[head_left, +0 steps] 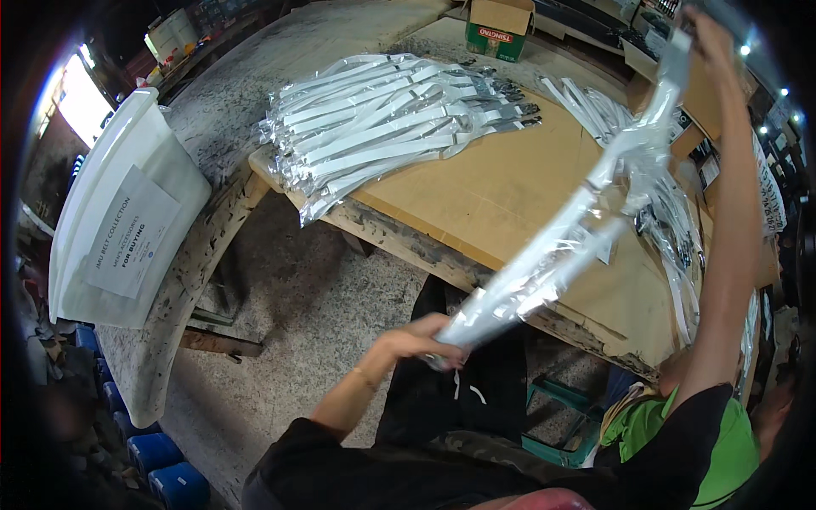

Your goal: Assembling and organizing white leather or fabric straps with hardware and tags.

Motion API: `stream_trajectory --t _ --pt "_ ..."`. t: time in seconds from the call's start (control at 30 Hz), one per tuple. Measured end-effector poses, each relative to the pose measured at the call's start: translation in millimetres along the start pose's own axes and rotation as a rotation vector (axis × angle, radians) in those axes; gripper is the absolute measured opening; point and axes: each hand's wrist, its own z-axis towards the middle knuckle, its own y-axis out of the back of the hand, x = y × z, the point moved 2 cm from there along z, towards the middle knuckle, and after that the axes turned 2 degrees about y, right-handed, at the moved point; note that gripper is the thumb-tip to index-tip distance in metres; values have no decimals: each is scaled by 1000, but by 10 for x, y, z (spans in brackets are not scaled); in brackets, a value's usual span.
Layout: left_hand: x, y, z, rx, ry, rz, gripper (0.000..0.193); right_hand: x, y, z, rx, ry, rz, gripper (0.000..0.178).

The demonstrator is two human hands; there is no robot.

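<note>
A long white belt in a clear plastic sleeve (552, 242) stretches slantwise in front of me, partly smeared by motion. My left hand (416, 338) is closed round its lower end, just off the table's near edge. High at the far right, my raised right hand (712, 41) is closed on the upper end, though its fingers are blurred. A second shiny strip hangs beside the belt; I cannot tell whether it is another sleeve or a fold. On the table lies a broad pile of sleeved white belts (374, 119), their dark buckle ends pointing right.
Brown cardboard (450, 200) covers the wooden table. More sleeved belts (667, 221) lie at its right side. A small carton (500, 30) stands at the back. At left is a large white bin (183, 157) with a paper label. A person in green (731, 459) is close at right.
</note>
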Motion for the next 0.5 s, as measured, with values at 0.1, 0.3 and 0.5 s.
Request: stream_trajectory --t 0.1,0.3,0.5 --pt "-604 558 -464 -380 -128 51 49 -266 133 -589 0 -119 -219 32" --pt "-2059 1684 -1452 -984 -349 611 20 -1046 -928 -814 20 -373 305 17" --pt "-3336 2701 -1565 -1037 -195 918 23 -1753 -2088 -550 30 -445 652 17"
